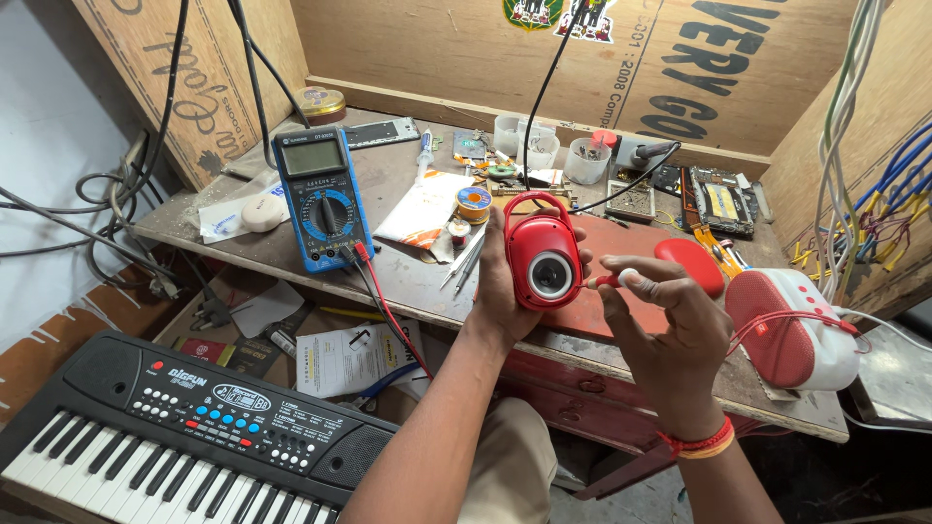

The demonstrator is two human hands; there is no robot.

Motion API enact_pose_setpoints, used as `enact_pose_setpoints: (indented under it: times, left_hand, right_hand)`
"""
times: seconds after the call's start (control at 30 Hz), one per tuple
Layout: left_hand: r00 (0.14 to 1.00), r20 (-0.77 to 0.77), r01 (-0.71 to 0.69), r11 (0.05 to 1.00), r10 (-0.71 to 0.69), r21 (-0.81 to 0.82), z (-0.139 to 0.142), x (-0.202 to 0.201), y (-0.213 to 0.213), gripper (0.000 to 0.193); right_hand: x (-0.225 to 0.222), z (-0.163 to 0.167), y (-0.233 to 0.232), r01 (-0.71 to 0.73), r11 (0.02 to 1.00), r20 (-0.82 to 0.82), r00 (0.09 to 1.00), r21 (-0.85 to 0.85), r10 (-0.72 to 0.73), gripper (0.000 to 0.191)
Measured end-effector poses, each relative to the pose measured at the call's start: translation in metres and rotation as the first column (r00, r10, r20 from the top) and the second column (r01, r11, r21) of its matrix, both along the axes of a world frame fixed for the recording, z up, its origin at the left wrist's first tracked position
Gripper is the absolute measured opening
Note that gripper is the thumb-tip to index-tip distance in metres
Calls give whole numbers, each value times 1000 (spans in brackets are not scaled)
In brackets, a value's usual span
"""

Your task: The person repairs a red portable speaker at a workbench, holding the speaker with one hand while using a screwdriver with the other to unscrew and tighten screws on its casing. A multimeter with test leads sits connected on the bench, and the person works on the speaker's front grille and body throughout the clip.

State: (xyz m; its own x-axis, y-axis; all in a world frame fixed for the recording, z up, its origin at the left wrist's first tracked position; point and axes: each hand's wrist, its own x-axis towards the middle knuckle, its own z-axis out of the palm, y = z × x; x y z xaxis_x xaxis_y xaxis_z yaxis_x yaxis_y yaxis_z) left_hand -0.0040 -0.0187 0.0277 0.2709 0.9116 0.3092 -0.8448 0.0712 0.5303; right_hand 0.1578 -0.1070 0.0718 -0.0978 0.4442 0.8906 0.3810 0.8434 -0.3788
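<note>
Left hand (500, 291) gripping red speaker (543, 254), fingers hidden behind; right hand (660, 315) pinching half-covered red screwdriver (604, 281).

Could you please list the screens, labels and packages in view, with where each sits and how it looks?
Multimeter screen: grey rectangle atop the blue meter, bench left.
Keyboard label: small oval on the black keyboard, lower left.
White packet: flat, orange-edged, bench centre.
Stickers: colourful, on the plywood back wall.

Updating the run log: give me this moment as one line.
left hand: holds small red speaker | right hand: red-handled screwdriver at its side | bench: multimeter left
</note>
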Motion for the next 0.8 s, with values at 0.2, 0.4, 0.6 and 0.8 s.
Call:
enact_pose_setpoints:
  times: [0.2, 0.4, 0.6, 0.8]
  left_hand:
    - [1000, 5, -30, 1000, 30, 6, 0, 1, 2, 91]
    - [1000, -4, -24, 1000, 24, -12, 2, 1, 2, 88]
    - [1000, -16, -24, 999, 23, -24, 2, 1, 1, 88]
    - [999, -5, -39, 999, 39, 4, 2, 1, 1, 89]
  right_hand:
    - [4, -2, 2, -96, 993, -63, 994, -74, 91, 24]
    - [3, -4, 8, -87, 995, -99, 992, -56, 81, 22]
    - [1, -9, 10, -62, 998, -140, 989, -34, 57, 22]
    - [1, -16, 14, 26, 999, -206, 978, -48, -35, 27]
